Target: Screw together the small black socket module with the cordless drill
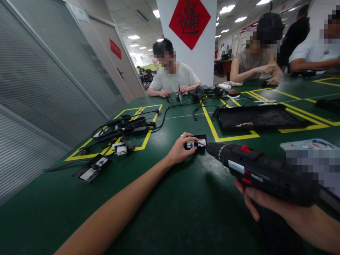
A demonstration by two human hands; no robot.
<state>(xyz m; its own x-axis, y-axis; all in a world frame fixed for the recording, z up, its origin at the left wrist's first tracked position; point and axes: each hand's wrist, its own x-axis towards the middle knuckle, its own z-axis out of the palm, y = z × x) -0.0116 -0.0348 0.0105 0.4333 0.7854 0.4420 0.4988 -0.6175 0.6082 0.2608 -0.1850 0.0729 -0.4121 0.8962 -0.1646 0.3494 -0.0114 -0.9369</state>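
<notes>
Drill aimed into small black box, left hand steadying it

Left hand (183, 148) is partly curled, thumb and fingers around the near left side of a small black box (201, 137). The box lies on the green worktop (170, 198), ahead of the person, with white and blue parts inside. Right hand (290, 213) is wrapped round the grip of a black drill (255, 166) with red switches, nose pointing left at the box. Thin bit reaches over the white part; can't tell if it touches.

Off to the left, a second black box (93, 167) lies apart, also with white and blue bits. Just behind it: a white plug (121, 148) and a heap of black cables (127, 124) across the yellow tape (145, 141). Ahead on the right, a shallow black tray (261, 118) sits over more tape. A pale blue case (308, 144) is at the right, beyond the drill.

Across the worktop sits a person in a light T-shirt (176, 78), hands near a small metal cylinder (180, 95). Another person in a sleeveless top (247, 65) sits farther right, hands close together.
</notes>
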